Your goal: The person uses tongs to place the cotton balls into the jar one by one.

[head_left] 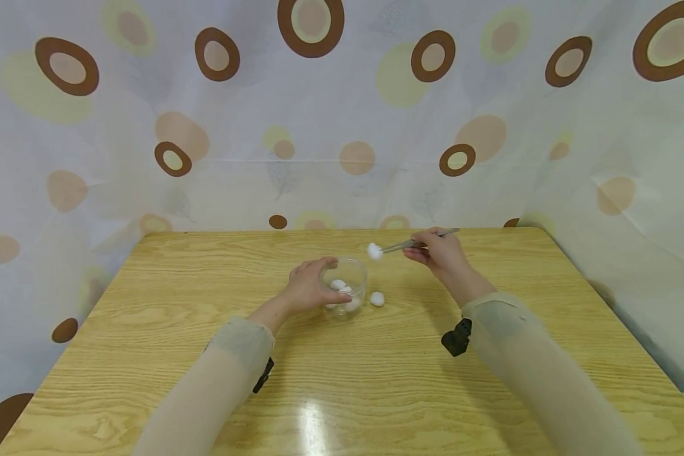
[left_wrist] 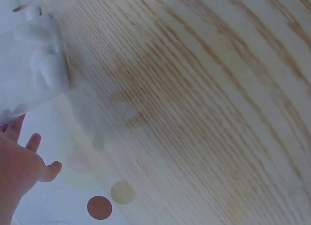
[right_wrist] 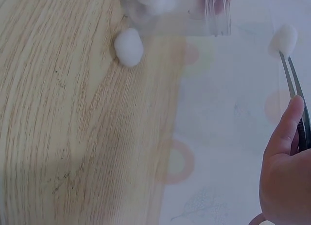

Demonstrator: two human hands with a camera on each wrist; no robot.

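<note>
A clear round jar stands mid-table with several white cotton balls inside. My left hand grips its left side. My right hand pinches metal tweezers, whose tips hold a cotton ball in the air just above and right of the jar's rim. Another cotton ball lies on the table right of the jar. In the right wrist view the tweezers carry the cotton ball, with the loose cotton ball beside the jar. The left wrist view shows the jar by my left hand.
The wooden table is backed and flanked by a white curtain printed with brown and yellow circles. Both sleeves reach in from the near edge. Bare tabletop surrounds the jar.
</note>
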